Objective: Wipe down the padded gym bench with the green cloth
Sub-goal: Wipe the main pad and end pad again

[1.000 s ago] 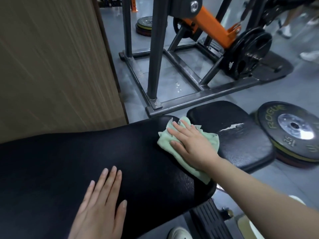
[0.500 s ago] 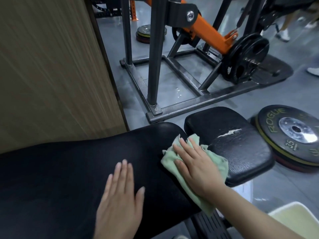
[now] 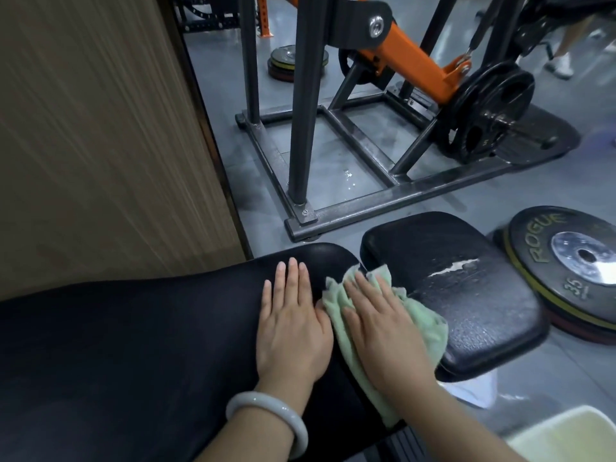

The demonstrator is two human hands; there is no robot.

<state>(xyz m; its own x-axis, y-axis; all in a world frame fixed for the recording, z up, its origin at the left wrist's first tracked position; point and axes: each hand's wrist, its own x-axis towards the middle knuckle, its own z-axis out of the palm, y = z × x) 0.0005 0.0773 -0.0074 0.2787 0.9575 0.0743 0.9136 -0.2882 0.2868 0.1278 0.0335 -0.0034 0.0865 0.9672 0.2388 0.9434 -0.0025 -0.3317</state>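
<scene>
The black padded bench (image 3: 140,345) runs from the lower left toward the centre, and its separate seat pad (image 3: 466,295), with a torn patch, lies to the right. The green cloth (image 3: 423,318) is spread over the gap between the two pads. My right hand (image 3: 383,331) presses flat on the cloth with fingers together. My left hand (image 3: 293,325) lies flat on the long pad right beside the cloth, its thumb touching the cloth's edge. A pale bangle sits on the left wrist.
A wood-grain panel (image 3: 100,138) stands at the left. A steel machine frame (image 3: 350,208) with an orange arm and black plates stands behind the bench. A 35 weight plate (image 3: 566,271) lies on the floor at the right. A pale bin (image 3: 573,438) is at the bottom right.
My left hand has slid forward along the pad until it rests next to the cloth. My right hand with the cloth has shifted a little toward the gap between the pads.
</scene>
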